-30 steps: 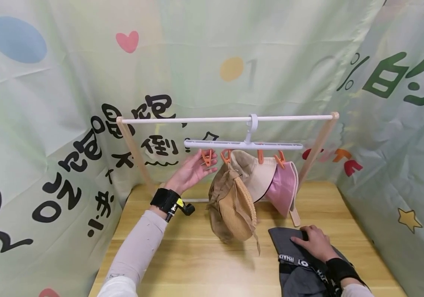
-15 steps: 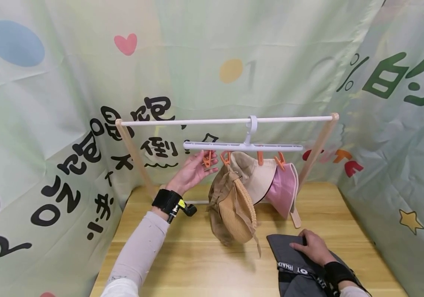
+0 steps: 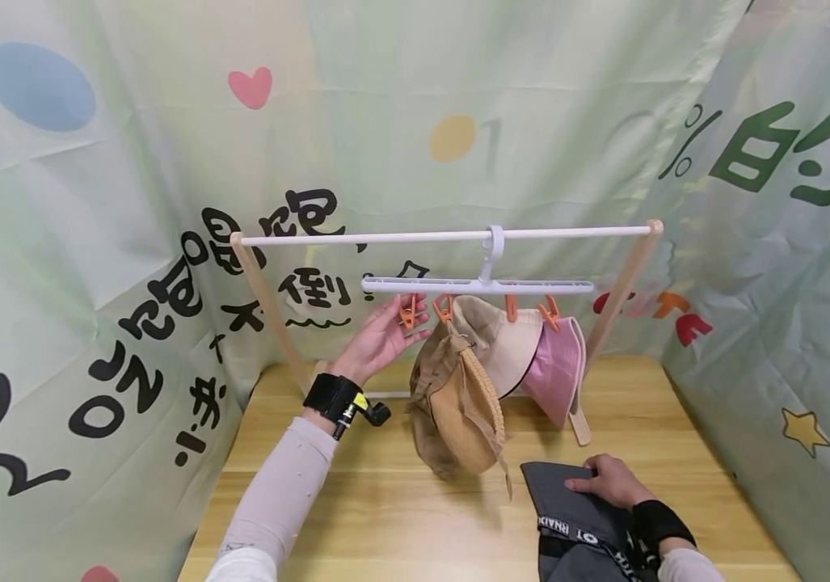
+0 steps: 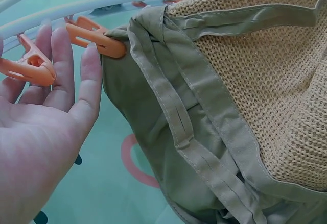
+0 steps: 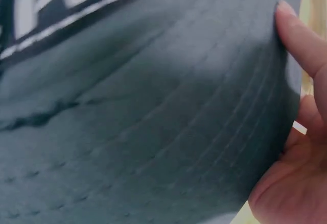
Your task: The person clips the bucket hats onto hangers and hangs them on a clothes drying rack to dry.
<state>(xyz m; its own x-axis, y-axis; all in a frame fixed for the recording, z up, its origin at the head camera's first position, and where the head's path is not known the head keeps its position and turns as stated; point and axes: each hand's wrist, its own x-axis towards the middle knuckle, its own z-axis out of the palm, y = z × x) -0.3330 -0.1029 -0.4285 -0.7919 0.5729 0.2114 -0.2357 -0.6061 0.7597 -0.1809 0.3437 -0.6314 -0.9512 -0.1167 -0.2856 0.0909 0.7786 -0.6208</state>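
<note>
My left hand (image 3: 380,338) holds an orange clip (image 3: 408,312) just under the white hanger (image 3: 415,285), its fingers behind the clip. In the left wrist view this clip (image 4: 31,66) lies across the fingers; the thumb is mostly out of view. Close beside the hand hangs a brown hat with a woven straw part (image 3: 469,416), gripped by another orange clip (image 4: 97,38). At the lower right, my right hand (image 3: 614,482) grips the brim of a dark grey hat (image 3: 567,493) with a lettered band. In the right wrist view the brim (image 5: 204,112) sits between thumb and fingers.
The hanger hooks over the white rod (image 3: 371,238) of a wooden-sided rack (image 3: 269,303). A beige hat (image 3: 509,347) and a pink hat (image 3: 554,372) hang on its right half by orange clips. A printed cloth backdrop (image 3: 356,113) surrounds the wooden table (image 3: 385,517).
My right hand and the grey hat have moved slightly down and toward me. The left hand stays at the clip, which has turned a little.
</note>
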